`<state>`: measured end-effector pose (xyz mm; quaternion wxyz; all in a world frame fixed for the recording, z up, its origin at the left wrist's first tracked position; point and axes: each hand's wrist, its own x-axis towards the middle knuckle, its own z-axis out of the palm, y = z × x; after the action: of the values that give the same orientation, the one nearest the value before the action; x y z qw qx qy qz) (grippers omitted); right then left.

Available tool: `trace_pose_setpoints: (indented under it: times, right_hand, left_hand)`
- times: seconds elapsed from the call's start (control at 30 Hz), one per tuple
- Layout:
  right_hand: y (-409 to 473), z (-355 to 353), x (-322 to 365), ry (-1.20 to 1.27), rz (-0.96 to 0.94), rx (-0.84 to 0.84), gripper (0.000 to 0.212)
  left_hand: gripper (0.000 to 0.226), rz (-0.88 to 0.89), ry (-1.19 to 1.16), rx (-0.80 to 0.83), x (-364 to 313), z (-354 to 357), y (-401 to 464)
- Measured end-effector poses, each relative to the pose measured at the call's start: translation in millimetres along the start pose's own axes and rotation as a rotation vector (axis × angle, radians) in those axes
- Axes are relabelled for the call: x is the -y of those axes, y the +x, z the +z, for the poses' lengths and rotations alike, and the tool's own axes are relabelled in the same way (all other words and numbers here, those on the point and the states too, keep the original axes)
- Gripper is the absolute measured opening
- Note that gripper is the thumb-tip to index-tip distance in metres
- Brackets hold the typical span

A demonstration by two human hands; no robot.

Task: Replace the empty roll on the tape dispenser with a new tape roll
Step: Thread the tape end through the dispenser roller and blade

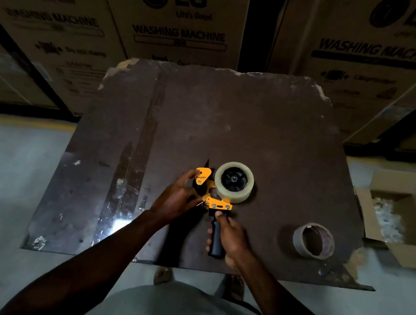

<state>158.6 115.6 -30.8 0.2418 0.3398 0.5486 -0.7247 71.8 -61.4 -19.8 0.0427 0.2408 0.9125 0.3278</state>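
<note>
A yellow and black tape dispenser [217, 202] lies on its side near the middle of the dark table [235, 123]. A full roll of clear tape [232, 196] sits on its black hub. My right hand [230, 237] is wrapped around the black handle. My left hand [176, 199] pinches the front of the dispenser beside the yellow guard plate, fingers closed on that end. An empty cardboard roll core [314, 240] lies flat on the table to the right, apart from both hands.
An open cardboard box [409, 220] with white packing material stands on the floor at the right. Large washing machine cartons [182, 14] are stacked behind the table. The table's edges are chipped. My feet show under its front edge.
</note>
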Motion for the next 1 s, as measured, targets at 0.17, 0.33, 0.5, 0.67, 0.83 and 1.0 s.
trace_pose_setpoints:
  times: [0.17, 0.33, 0.5, 0.67, 0.83, 1.0]
  right_hand:
    - [-4, -4, 0, -0.034, 0.006, -0.002, 0.029]
    - [-3, -4, 0, -0.07, -0.016, -0.022, 0.029]
    - [-4, -10, 2, -0.099, -0.022, 0.001, 0.028]
    - [-6, -15, 2, -0.126, -0.02, 0.011, 0.028]
    - [-11, -20, 6, -0.178, -0.017, 0.047, 0.027]
    - [-5, -23, 1, -0.202, -0.022, 0.062, 0.03]
  left_hand:
    - [0.012, -0.021, -0.028, 0.014, 9, -3, -8]
    - [0.008, -0.085, 0.021, 0.036, 33, -13, -26]
    - [0.028, -0.138, 0.029, 0.068, 42, -23, -24]
    - [0.037, -0.082, 0.053, 0.127, 62, -34, -28]
    - [0.034, -0.02, 0.168, 0.142, 73, -47, 0]
    - [0.009, -0.084, 0.113, 0.165, 63, -47, 30]
